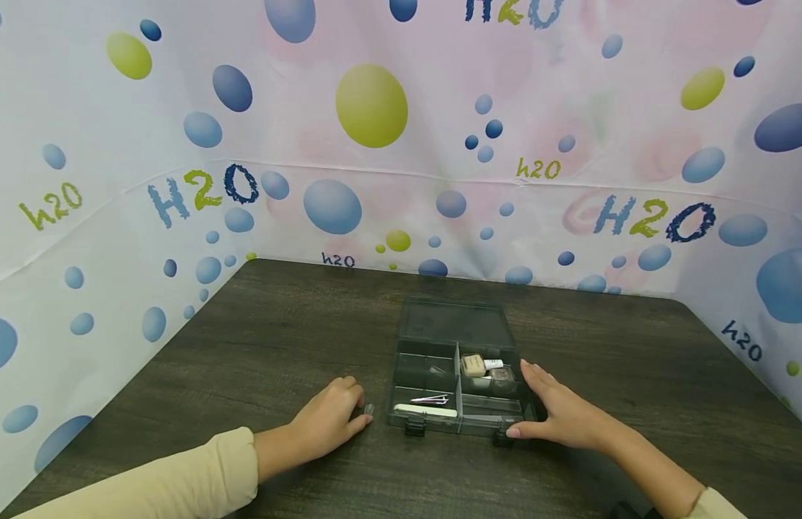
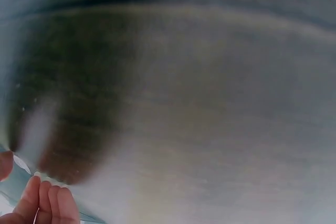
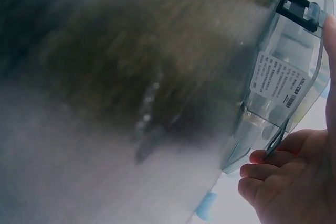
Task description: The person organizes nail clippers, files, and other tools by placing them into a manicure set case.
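Note:
A dark see-through divided box [image 1: 453, 427] stands on the table with its lid laid back. In its compartments lie a beige nail polish bottle [image 1: 473, 365], a second small bottle [image 1: 502, 378], a pale nail file [image 1: 425, 410], a metal nail tool [image 1: 430, 399] and a small clear piece [image 1: 436, 370]. Left of the box, my left hand [image 1: 331, 417] pinches another small clear piece [image 1: 369, 410] at its fingertips, low over the table. My right hand [image 1: 566, 412] grips the box's right side, thumb at the front corner beside a latch, fingers along the side.
The dark wood-grain table [image 1: 297, 317] reaches back to a white backdrop [image 1: 440, 144] printed with coloured bubbles. A black latch [image 1: 415, 427] sits on the box's front left. A dark object [image 1: 624, 510] shows at the bottom edge, near the right sleeve.

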Demonstrator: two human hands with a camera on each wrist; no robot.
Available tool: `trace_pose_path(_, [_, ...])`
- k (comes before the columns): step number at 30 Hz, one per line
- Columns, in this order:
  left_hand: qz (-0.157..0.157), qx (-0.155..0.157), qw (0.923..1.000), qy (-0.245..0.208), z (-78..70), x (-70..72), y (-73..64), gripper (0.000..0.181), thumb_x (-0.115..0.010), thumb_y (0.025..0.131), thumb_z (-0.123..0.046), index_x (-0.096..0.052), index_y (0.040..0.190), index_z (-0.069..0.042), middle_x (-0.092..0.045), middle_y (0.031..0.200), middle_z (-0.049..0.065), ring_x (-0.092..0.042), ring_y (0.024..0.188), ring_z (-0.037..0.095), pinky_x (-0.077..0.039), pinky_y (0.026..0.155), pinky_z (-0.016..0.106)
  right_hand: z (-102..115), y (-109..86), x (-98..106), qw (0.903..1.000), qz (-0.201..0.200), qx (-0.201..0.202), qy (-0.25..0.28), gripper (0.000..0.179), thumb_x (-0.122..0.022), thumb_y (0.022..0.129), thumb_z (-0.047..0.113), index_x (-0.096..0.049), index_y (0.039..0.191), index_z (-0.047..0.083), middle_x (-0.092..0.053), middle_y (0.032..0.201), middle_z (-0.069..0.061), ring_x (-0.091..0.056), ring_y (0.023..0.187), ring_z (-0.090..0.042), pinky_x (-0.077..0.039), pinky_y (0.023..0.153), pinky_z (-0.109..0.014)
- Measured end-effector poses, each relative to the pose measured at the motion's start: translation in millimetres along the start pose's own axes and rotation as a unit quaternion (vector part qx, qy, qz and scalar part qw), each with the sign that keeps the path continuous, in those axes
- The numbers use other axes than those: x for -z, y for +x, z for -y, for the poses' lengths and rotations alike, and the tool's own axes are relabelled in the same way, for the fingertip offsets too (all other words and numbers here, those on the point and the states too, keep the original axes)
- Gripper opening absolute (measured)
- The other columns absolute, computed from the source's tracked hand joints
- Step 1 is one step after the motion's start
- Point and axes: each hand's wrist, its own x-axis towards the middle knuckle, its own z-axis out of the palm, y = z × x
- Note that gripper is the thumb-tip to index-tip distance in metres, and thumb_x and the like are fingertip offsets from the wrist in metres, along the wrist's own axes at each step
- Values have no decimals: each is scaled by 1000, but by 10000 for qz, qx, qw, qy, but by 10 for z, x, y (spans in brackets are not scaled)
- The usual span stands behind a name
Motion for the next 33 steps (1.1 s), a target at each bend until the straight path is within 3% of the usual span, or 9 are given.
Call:
trace_pose_path(9, [-53, -277, 9996, 30, -7, -19, 21, 8, -68, 83, -7, -62, 79, -2, -57, 79, 3, -52, 70, 13, -46, 57, 18, -5, 4, -2, 10000, 42, -25, 2, 110, -68, 75, 55, -11, 147, -6, -13, 150, -31, -11, 136, -52, -20, 100, -71])
trace_pose_path(15, [-103, -346, 9993, 73, 12, -41, 45, 9, -69, 82, -8, -62, 77, -5, -57, 77, 2, -52, 68, 12, -46, 57, 17, -10, 5, -11, 10000, 29, -1, 21, 110, -69, 75, 55, -11, 147, -6, -13, 150, -31, -11, 136, -52, -20, 100, -71])
trace_pose_path(25, [-12, -272, 9993, -256, 48, -27, 60, 11, -70, 80, -11, -63, 81, -2, -56, 77, 2, -50, 66, 9, -45, 55, 18, -7, 5, -4, 10000, 10, 6, -16, 110, -68, 75, 55, -12, 147, -6, -13, 150, -30, -12, 136, -52, -21, 100, -70])
trace_pose_path(33, [-72, -398, 9991, -133, 47, -18, 71, 9, -68, 82, -11, -63, 80, -3, -57, 77, 3, -51, 67, 10, -45, 57, 19, -1, 1, 1, 10000, 12, -8, 18, 109, -68, 76, 55, -11, 147, -6, -13, 151, -30, -11, 136, -52, -21, 100, -71])
